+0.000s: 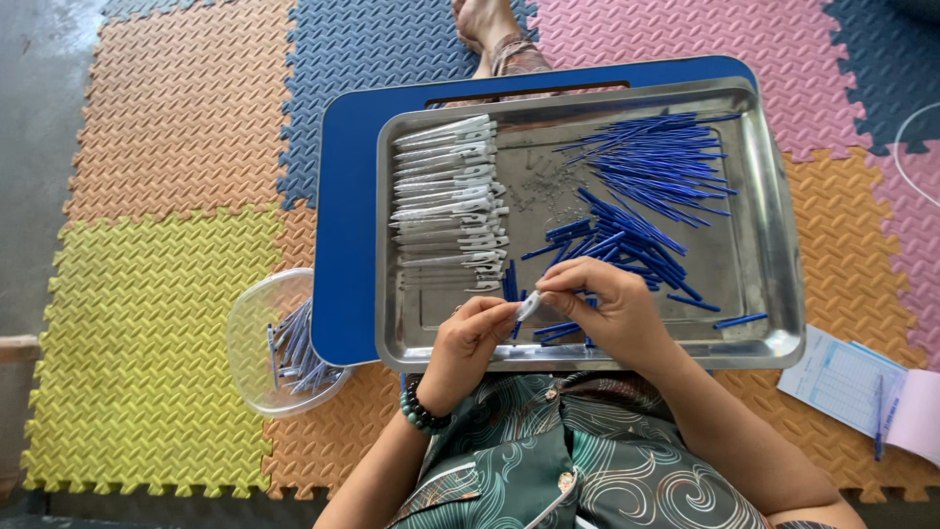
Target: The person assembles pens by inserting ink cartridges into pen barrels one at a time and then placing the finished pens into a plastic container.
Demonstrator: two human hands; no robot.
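Both hands pinch a small white pen barrel, mostly hidden.

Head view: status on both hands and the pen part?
Left hand and right hand pinch one white pen part together. Over steel tray. Loose blue refills just beyond; nothing blocking.

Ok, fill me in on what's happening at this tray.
A person seated on coloured foam mats works over a shiny metal tray resting on a blue board. Both hands, left hand and right hand, pinch one small white pen piece between them. In the tray lie a row of white pen barrels and loose thin blue refills. A clear plastic bowl holding pens sits to the left.
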